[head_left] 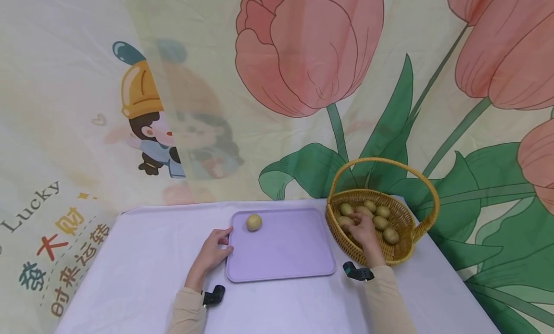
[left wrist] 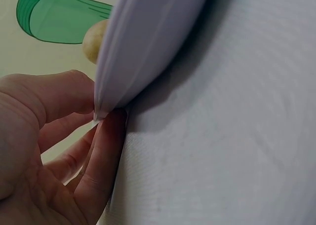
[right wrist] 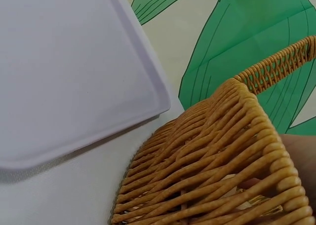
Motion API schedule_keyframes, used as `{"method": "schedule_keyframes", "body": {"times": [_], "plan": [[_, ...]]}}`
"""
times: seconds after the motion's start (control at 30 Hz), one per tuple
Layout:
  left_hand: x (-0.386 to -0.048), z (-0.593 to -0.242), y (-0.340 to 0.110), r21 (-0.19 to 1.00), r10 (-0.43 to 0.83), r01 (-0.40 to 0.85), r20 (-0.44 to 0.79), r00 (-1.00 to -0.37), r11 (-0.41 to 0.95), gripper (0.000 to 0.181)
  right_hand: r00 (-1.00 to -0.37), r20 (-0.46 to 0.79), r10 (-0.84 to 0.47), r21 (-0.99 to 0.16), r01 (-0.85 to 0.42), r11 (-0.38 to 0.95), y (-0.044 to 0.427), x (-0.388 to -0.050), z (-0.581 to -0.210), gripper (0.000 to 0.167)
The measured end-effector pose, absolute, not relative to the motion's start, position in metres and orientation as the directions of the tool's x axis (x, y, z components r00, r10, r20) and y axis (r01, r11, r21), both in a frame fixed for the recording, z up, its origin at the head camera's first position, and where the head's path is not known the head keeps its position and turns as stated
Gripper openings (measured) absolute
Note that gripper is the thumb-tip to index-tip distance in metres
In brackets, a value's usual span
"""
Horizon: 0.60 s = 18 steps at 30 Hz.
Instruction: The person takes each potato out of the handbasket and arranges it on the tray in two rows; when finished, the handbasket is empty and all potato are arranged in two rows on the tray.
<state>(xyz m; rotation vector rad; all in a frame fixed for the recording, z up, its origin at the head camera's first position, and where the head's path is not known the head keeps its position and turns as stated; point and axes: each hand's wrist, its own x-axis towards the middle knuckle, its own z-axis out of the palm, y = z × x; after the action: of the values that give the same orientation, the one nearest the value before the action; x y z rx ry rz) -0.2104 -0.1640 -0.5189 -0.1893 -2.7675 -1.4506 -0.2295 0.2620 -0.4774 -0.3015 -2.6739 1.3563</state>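
The left hand [head_left: 210, 253] pinches the left rim of a lilac tray [head_left: 281, 271]; in the left wrist view, the hand [left wrist: 64, 151] has its thumb on one side of the tray edge [left wrist: 143, 42] and fingers against the other. One round yellowish potato [head_left: 254, 222] lies near the tray's back left corner. Inside a wicker basket [head_left: 355, 250], the right hand [head_left: 363, 230] has thumb and fingers curled on a potato [head_left: 344, 222] at the left side. In the right wrist view, the basket wall [right wrist: 212, 161] mostly hides this hand [right wrist: 301, 156].
Several more potatoes [head_left: 391, 235] lie in the basket, whose tall arched handle [head_left: 381, 161] rises over it. The basket stands just right of the tray on a white cloth [head_left: 143, 266]. Behind the table hangs a printed backdrop [head_left: 311, 50] with tulips.
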Motion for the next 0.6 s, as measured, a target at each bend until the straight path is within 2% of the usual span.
{"method": "schedule_keyframes", "body": {"times": [0.17, 0.6], "plan": [[-0.211, -0.521, -0.163, 0.821, 0.106, 0.110, 0.061, -0.993, 0.560, 0.057, -0.963, 0.083, 0.255, -0.830, 0.075, 0.553, 0.265, -0.225, -0.474, 0.041], [-0.212, -0.522, -0.165, 0.812, 0.104, 0.121, 0.075, -0.992, 0.571, 0.058, -0.963, 0.055, 0.262, -0.856, 0.090, 0.509, 0.259, -0.214, -0.443, 0.044]]}}
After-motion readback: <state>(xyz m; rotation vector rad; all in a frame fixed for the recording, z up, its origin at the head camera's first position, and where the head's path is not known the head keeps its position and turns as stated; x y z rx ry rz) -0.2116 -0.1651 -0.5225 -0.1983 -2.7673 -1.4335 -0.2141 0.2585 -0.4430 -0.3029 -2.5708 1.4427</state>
